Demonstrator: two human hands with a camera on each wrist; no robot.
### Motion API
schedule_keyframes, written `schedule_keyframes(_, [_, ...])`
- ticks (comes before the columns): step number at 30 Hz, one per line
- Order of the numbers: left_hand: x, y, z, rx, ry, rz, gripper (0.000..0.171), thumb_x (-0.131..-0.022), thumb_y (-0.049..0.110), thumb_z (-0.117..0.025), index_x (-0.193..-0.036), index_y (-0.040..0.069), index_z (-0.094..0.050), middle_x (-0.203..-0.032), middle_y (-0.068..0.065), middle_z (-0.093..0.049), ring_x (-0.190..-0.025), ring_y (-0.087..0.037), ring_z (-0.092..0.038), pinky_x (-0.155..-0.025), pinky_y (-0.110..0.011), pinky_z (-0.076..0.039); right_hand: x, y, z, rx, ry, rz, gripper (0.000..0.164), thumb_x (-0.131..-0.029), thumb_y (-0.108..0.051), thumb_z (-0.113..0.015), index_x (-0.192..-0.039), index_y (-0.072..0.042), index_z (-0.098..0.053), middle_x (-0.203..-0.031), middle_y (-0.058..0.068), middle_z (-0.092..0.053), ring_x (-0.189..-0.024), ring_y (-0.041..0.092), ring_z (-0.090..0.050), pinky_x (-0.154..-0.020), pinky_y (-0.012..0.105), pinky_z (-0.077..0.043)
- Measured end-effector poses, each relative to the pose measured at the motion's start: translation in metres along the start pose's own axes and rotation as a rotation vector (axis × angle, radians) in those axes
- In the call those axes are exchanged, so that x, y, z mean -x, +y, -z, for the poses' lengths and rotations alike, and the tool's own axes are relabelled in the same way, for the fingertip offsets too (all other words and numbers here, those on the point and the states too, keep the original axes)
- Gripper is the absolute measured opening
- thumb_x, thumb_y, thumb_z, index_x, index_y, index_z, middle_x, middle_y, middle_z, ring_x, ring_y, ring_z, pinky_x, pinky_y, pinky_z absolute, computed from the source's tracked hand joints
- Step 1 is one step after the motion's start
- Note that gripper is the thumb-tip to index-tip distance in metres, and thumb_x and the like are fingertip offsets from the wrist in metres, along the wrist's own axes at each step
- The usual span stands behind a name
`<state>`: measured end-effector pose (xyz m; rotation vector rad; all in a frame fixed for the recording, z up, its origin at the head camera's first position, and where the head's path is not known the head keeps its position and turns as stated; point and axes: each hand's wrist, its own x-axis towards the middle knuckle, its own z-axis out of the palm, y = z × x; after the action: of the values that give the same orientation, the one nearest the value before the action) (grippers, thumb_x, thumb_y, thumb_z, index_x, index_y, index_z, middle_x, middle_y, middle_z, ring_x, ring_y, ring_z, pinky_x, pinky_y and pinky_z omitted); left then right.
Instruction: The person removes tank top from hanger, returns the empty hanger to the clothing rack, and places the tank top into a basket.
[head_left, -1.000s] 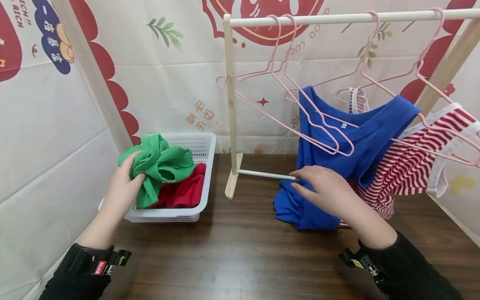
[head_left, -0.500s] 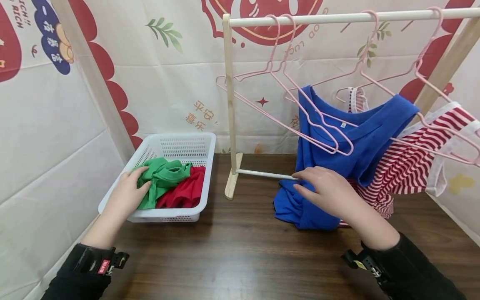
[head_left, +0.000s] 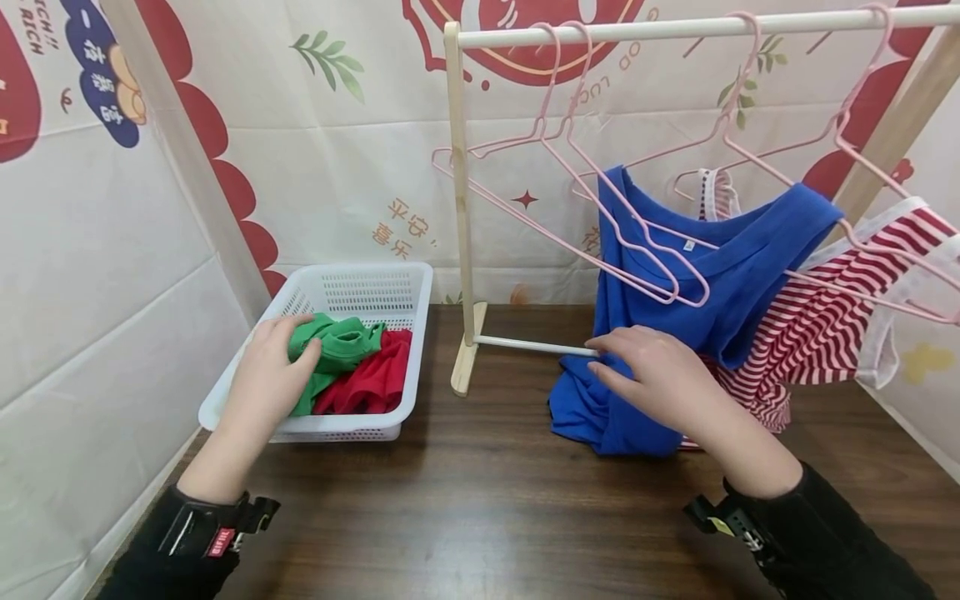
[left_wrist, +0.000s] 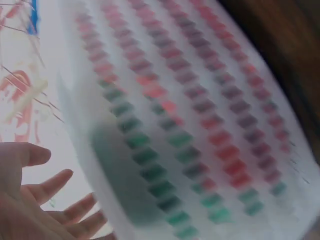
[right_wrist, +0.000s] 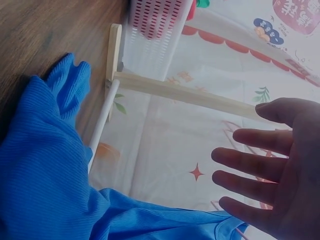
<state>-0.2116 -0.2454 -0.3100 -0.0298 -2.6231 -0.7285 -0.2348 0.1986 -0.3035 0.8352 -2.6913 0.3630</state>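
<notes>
My left hand (head_left: 272,367) is over the left side of the white plastic basket (head_left: 416,367), its fingers spread and overlapping a crumpled green garment (head_left: 341,342) in the head view. In the left wrist view the fingers show loosely bent with nothing between them, beside the basket's slotted wall (left_wrist: 200,100). A red garment (head_left: 375,375) lies next to the green one in the basket. My right hand (head_left: 652,367) is held in front of a blue sleeveless top (head_left: 682,250). Its fingers are extended and hold nothing in the right wrist view, where the blue cloth (right_wrist: 45,165) hangs nearby.
A wooden rack with a white rail (head_left: 645,31) carries several pink hangers (head_left: 555,133). Two of these hang bare on the left, and the blue top is on another. A red-and-white striped garment (head_left: 825,325) hangs at the right. A brown tabletop (head_left: 465,500) lies below.
My left hand lowered the green garment into the basket and let it go, then shifted slightly right. The right hand has barely moved.
</notes>
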Motion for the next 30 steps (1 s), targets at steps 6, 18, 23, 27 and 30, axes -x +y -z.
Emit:
schedule_keyframes(6, [0.003, 0.030, -0.003, 0.033, -0.023, -0.044, 0.040, -0.097, 0.028, -0.055, -0.133, 0.009, -0.056, -0.132, -0.015, -0.051, -0.119, -0.033, -0.048, -0.093, -0.059, -0.043, 0.000, -0.003, 0.002, 0.007, 0.041, 0.018, 0.027, -0.093, -0.024, -0.066, -0.117, -0.011, -0.069, -0.106, 0.006, -0.068, -0.098, 0.024, -0.063, -0.085, 0.050, -0.050])
schedule_keyframes(18, [0.002, 0.075, -0.017, 0.104, -0.080, -0.110, 0.042, -0.095, 0.031, -0.059, -0.134, 0.015, -0.057, -0.129, -0.008, -0.056, -0.110, -0.027, -0.055, -0.090, -0.049, -0.049, 0.011, -0.018, 0.022, -0.007, 0.227, 0.113, 0.029, -0.089, -0.016, -0.071, -0.116, -0.011, -0.068, -0.106, 0.002, -0.068, -0.097, 0.020, -0.062, -0.084, 0.046, -0.051])
schedule_keyframes(23, [-0.001, 0.093, -0.023, 0.088, -0.071, -0.202, 0.041, -0.095, 0.033, -0.059, -0.131, 0.014, -0.059, -0.130, -0.007, -0.058, -0.116, -0.024, -0.054, -0.094, -0.046, -0.047, 0.015, -0.023, 0.035, -0.006, 0.283, 0.158, 0.035, -0.086, -0.013, -0.073, -0.120, -0.012, -0.067, -0.109, 0.003, -0.068, -0.101, 0.020, -0.061, -0.087, 0.047, -0.050])
schedule_keyframes(27, [-0.003, 0.104, -0.030, 0.074, -0.066, -0.268, 0.038, -0.096, 0.034, -0.058, -0.128, 0.013, -0.062, -0.126, -0.006, -0.061, -0.113, -0.022, -0.057, -0.092, -0.044, -0.047, 0.019, -0.021, 0.044, -0.019, 0.403, 0.178, 0.035, -0.087, -0.017, -0.071, -0.121, -0.010, -0.067, -0.114, 0.008, -0.067, -0.108, 0.026, -0.059, -0.098, 0.042, -0.044])
schedule_keyframes(30, [-0.005, 0.112, -0.035, 0.073, -0.057, -0.303, 0.034, -0.096, 0.032, -0.058, -0.124, 0.014, -0.064, -0.120, -0.004, -0.063, -0.109, -0.020, -0.058, -0.089, -0.042, -0.048, 0.022, -0.017, 0.049, -0.030, 0.534, 0.178, 0.039, -0.095, -0.034, -0.060, -0.119, -0.005, -0.068, -0.115, 0.012, -0.067, -0.109, 0.032, -0.058, -0.105, 0.032, -0.037])
